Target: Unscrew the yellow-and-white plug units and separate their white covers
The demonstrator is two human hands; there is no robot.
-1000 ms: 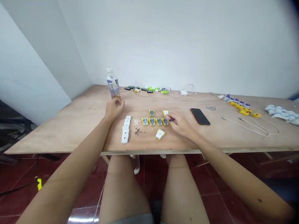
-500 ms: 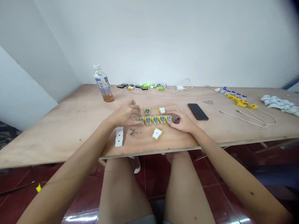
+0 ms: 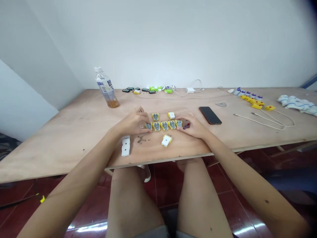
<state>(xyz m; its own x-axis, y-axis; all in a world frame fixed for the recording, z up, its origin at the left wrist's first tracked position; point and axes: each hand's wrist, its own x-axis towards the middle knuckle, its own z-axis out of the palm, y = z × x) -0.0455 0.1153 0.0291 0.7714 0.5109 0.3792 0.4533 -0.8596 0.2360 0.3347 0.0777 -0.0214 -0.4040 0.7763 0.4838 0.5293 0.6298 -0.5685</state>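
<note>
Several small yellow plug bodies with open grey insides (image 3: 164, 126) stand side by side in a row on the table. At the row's left end, my left hand (image 3: 135, 122) pinches the end plug body (image 3: 149, 126) between thumb and fingers. My right hand (image 3: 192, 125) curls around the right end plug body (image 3: 178, 123); a small purple-and-red object (image 3: 187, 126) shows under its palm. Behind the row are another open plug body (image 3: 155, 116) and a white-covered plug (image 3: 171, 115). In front lies a white-covered yellow plug (image 3: 166, 140) with metal pins.
White covers (image 3: 125, 147) and a pile of tiny screws (image 3: 141, 139) lie near the front edge. A tilted-looking bottle (image 3: 107, 89) stands at back left. To the right are a phone (image 3: 210, 115), white cables (image 3: 262, 122), yellow pieces (image 3: 255, 101) and white bundles (image 3: 297, 104).
The view has shifted slightly. Both hands stay at the ends of the row, and the plug bodies keep their arrangement.
</note>
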